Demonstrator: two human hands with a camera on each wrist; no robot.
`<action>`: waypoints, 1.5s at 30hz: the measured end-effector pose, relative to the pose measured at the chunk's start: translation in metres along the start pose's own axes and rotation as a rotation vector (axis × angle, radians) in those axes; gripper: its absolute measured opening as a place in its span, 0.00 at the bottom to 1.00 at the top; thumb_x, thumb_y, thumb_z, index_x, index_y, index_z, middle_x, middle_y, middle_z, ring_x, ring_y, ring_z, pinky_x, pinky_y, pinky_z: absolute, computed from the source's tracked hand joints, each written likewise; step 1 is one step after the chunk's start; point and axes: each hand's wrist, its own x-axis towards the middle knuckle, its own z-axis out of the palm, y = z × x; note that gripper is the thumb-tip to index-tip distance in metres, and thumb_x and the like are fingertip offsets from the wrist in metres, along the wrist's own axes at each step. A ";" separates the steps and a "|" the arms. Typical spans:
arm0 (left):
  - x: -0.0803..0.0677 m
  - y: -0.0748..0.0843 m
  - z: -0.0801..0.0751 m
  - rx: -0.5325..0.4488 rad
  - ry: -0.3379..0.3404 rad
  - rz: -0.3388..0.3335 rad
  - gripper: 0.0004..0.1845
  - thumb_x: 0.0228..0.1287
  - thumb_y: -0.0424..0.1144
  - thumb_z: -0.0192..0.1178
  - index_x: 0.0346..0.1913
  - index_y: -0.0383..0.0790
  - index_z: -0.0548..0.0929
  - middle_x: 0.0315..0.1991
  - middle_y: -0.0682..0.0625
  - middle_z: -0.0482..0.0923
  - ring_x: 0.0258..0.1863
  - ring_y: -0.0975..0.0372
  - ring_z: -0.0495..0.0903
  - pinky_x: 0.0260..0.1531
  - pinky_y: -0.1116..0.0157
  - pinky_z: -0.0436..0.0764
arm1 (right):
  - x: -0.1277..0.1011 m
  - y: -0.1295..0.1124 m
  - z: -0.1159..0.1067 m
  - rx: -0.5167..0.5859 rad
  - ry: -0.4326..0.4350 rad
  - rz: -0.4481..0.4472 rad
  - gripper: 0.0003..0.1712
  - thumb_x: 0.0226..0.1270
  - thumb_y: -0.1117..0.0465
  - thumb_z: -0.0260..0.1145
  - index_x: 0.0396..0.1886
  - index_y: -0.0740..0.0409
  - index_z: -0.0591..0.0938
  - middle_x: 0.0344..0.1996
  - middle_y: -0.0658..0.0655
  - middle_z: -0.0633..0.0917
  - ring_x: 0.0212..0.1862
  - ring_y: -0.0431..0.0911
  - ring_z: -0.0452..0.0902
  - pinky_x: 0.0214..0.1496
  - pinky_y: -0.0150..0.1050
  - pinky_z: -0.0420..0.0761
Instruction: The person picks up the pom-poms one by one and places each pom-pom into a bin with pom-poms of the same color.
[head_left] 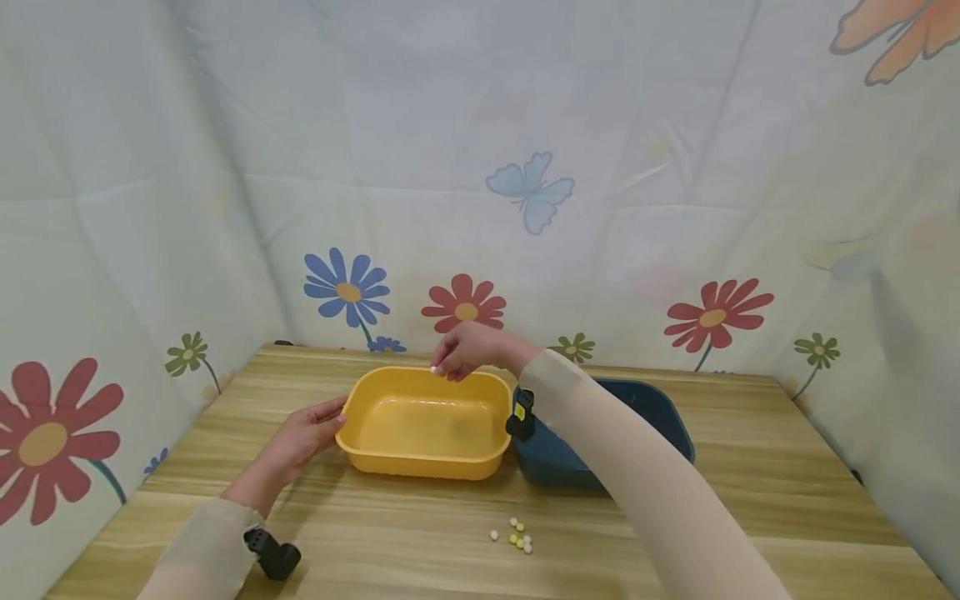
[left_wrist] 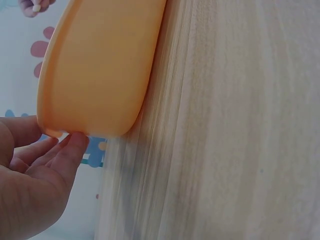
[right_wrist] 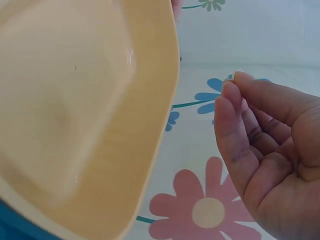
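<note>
A yellow plastic basin [head_left: 424,423] stands empty on the wooden table [head_left: 750,467]. My left hand [head_left: 336,415] rests against its left rim, fingers fairly straight and touching the corner [left_wrist: 75,142]. Over the basin's far rim hovers my right hand [head_left: 441,367], whose fingertips [right_wrist: 231,87] pinch a small white bead [head_left: 433,368]. In the right wrist view the basin [right_wrist: 75,100] lies just left of that hand. A small cluster of white and yellow-green beads [head_left: 517,536] lies on the table in front of the basin.
A dark blue basin [head_left: 660,412] stands right of the yellow one, partly hidden by my right forearm. Flower-printed cloth walls [head_left: 465,208] close in the table on the left, back and right. Black camera mounts sit on both wrists.
</note>
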 end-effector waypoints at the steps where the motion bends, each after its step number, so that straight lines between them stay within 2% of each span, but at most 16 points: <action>1: 0.000 -0.001 0.000 0.002 0.000 -0.001 0.30 0.82 0.37 0.47 0.79 0.27 0.55 0.78 0.30 0.57 0.71 0.52 0.73 0.63 0.63 0.83 | 0.002 0.000 0.001 0.005 0.001 0.001 0.09 0.70 0.61 0.70 0.45 0.60 0.88 0.40 0.57 0.89 0.38 0.47 0.85 0.50 0.33 0.90; 7: 0.000 -0.001 0.000 0.006 0.008 -0.006 0.30 0.82 0.37 0.47 0.79 0.27 0.56 0.78 0.30 0.58 0.73 0.47 0.71 0.63 0.62 0.83 | 0.014 0.003 0.008 0.005 -0.004 -0.007 0.07 0.69 0.61 0.71 0.44 0.58 0.88 0.40 0.57 0.89 0.46 0.56 0.87 0.50 0.32 0.90; 14: 0.000 0.001 0.001 0.008 0.008 -0.005 0.30 0.83 0.37 0.46 0.79 0.27 0.55 0.78 0.30 0.57 0.75 0.42 0.67 0.63 0.63 0.83 | 0.026 0.005 0.012 -0.029 -0.006 -0.034 0.07 0.70 0.62 0.70 0.44 0.59 0.88 0.40 0.57 0.89 0.44 0.53 0.86 0.50 0.31 0.89; 21: -0.001 0.002 0.001 0.000 0.005 0.003 0.30 0.82 0.36 0.47 0.78 0.26 0.56 0.77 0.29 0.58 0.74 0.44 0.69 0.61 0.64 0.84 | 0.034 0.008 0.020 -0.038 -0.034 -0.028 0.07 0.70 0.64 0.69 0.44 0.60 0.88 0.42 0.61 0.89 0.49 0.60 0.86 0.51 0.32 0.89; 25: -0.002 0.001 0.001 0.005 0.003 0.003 0.30 0.82 0.36 0.47 0.78 0.26 0.56 0.77 0.29 0.58 0.73 0.46 0.71 0.62 0.64 0.84 | 0.039 0.011 0.027 -0.054 -0.054 -0.022 0.07 0.70 0.64 0.69 0.44 0.61 0.88 0.40 0.59 0.89 0.45 0.55 0.86 0.51 0.33 0.89; 30: -0.002 0.002 0.001 0.003 0.008 0.007 0.30 0.82 0.36 0.47 0.78 0.26 0.56 0.77 0.29 0.58 0.75 0.42 0.68 0.63 0.63 0.84 | 0.047 0.017 0.035 -0.076 -0.063 -0.025 0.07 0.71 0.64 0.68 0.43 0.62 0.88 0.37 0.57 0.88 0.37 0.46 0.84 0.49 0.34 0.90; 33: -0.002 0.002 0.001 0.002 0.008 0.009 0.29 0.83 0.36 0.46 0.78 0.26 0.56 0.77 0.29 0.58 0.75 0.40 0.66 0.63 0.61 0.83 | 0.052 0.022 0.040 -0.080 -0.068 -0.029 0.07 0.70 0.64 0.69 0.43 0.63 0.88 0.35 0.57 0.88 0.35 0.45 0.83 0.48 0.34 0.90; 36: -0.002 0.002 0.001 0.002 0.007 0.010 0.29 0.83 0.36 0.46 0.78 0.25 0.55 0.77 0.28 0.57 0.75 0.40 0.65 0.65 0.59 0.82 | 0.056 0.026 0.046 -0.077 -0.073 -0.029 0.07 0.70 0.65 0.69 0.42 0.64 0.88 0.34 0.56 0.88 0.37 0.49 0.85 0.47 0.34 0.90; 41: -0.002 0.002 0.001 -0.001 0.003 0.014 0.29 0.83 0.36 0.46 0.78 0.26 0.55 0.77 0.29 0.57 0.76 0.39 0.65 0.67 0.55 0.79 | 0.058 0.028 0.052 -0.069 -0.072 -0.018 0.07 0.70 0.66 0.69 0.42 0.65 0.88 0.34 0.57 0.88 0.47 0.61 0.87 0.47 0.34 0.91; 45: -0.003 0.002 0.001 0.001 0.001 0.009 0.30 0.83 0.36 0.46 0.79 0.26 0.55 0.77 0.29 0.57 0.76 0.39 0.64 0.68 0.54 0.78 | 0.059 0.027 0.054 -0.077 -0.069 -0.006 0.07 0.70 0.66 0.69 0.43 0.66 0.88 0.33 0.56 0.87 0.49 0.62 0.87 0.49 0.37 0.91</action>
